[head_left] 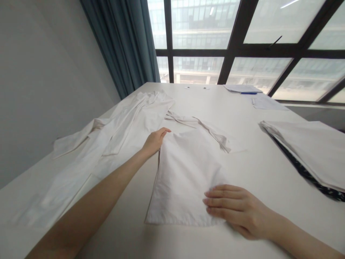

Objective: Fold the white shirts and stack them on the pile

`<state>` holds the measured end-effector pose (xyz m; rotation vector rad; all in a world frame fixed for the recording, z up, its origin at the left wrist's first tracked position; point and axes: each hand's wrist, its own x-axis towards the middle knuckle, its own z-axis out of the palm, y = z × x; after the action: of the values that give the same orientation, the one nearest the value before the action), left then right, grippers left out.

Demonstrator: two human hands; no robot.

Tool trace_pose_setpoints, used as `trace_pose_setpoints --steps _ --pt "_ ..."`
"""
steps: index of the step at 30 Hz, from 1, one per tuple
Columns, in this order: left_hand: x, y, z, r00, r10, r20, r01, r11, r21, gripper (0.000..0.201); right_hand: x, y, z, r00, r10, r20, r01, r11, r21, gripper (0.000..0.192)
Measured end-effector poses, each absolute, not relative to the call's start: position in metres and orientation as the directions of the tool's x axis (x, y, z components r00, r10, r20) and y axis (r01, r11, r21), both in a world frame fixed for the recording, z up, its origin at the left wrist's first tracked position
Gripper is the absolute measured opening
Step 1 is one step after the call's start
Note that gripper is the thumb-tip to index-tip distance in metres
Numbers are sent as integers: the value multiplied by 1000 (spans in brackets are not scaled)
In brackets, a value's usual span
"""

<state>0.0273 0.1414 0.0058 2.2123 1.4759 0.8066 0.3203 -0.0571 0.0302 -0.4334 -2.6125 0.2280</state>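
Before me on the table lies a piece of white cloth (185, 172) in flat layers, with a stitched hem along its near edge. My left hand (156, 140) pinches the cloth's far left corner between thumb and fingers. On its near right side rests my right hand (239, 208), fingers stretched out together and laid flat over the edge; the thumb is mostly hidden. Just beyond the cloth are narrow, crumpled white fabric strips (211, 131). A spread white garment (129, 124) with long sleeve-like parts lies left of my left hand.
The white table (242, 122) reaches to the window. A folded white fabric stack (309, 147) with black patterned cloth beneath lies at right. Papers (239, 88) and a blue pen (248, 93) lie at the far end. A blue curtain (126, 43) hangs beside the left wall.
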Motion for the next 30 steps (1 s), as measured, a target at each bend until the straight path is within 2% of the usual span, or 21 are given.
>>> trace_pose_setpoints --steps 7,11,14,17,20,22,24,27,30 --pt "28 143 3 341 867 363 726 -488 485 34 317 -59 32 -852 376 365 309 923 -231 36" --pt "25 148 6 384 859 338 715 -509 480 34 315 -57 32 -851 404 336 320 905 -278 37" --pt "21 150 13 419 866 271 712 -499 493 35 322 -51 31 -843 431 322 329 887 -324 36" --pt "14 149 25 429 891 147 775 -447 448 37 338 -42 26 -792 495 356 416 866 -278 28" --pt "5 148 40 441 897 -34 815 -384 435 39 354 -32 18 -652 661 373 635 744 -209 41" --pt "-1 146 48 474 870 -133 803 -366 470 40 364 -26 14 -533 762 367 754 625 -202 51" --pt "-6 142 53 519 826 -220 778 -351 521 39 373 -20 14 -449 821 353 822 534 -198 53" --pt "-8 127 53 572 762 -302 745 -328 581 30 386 -14 19 -412 862 296 872 467 -147 57" --pt "-9 103 48 576 767 -283 728 -324 603 27 391 -17 29 -416 862 290 888 454 -74 59"
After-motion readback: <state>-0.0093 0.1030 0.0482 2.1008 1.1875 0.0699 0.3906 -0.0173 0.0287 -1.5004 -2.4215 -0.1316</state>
